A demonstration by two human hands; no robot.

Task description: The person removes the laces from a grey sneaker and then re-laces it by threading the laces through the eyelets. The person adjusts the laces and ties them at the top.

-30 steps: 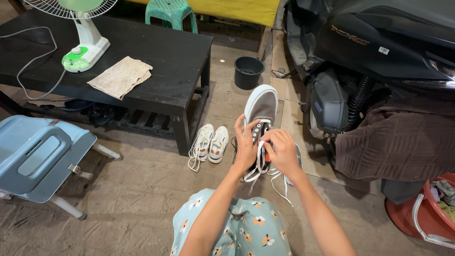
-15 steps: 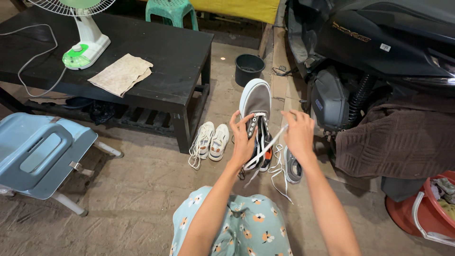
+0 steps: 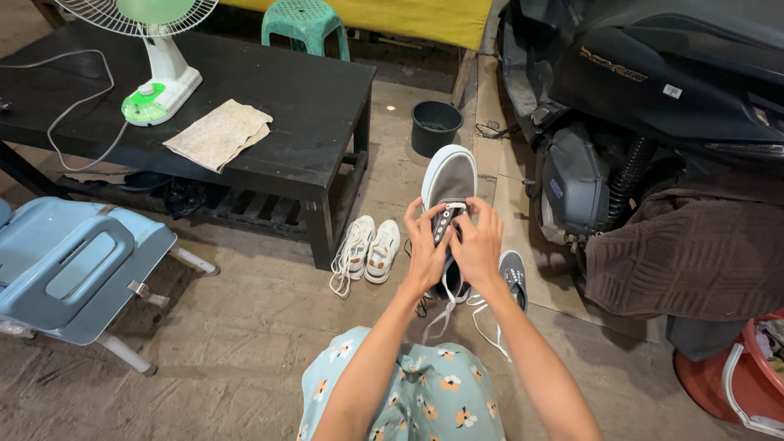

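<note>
Rough concrete floor, grey canvas sneaker w/ white laces, left hand & right hand fingers pinching laces

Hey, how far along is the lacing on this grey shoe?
Partly done, it seems. White lace already runs through some eyelets of the grey shoe, though how many is unclear. The left hand and right hand are both at the eyelets now. Loose lace hangs below, so threading remains. The second grey shoe lies on the floor with lace trailing.

2 grey sneakers, 2 white sneakers, 1 fan, 1 bucket.
</note>
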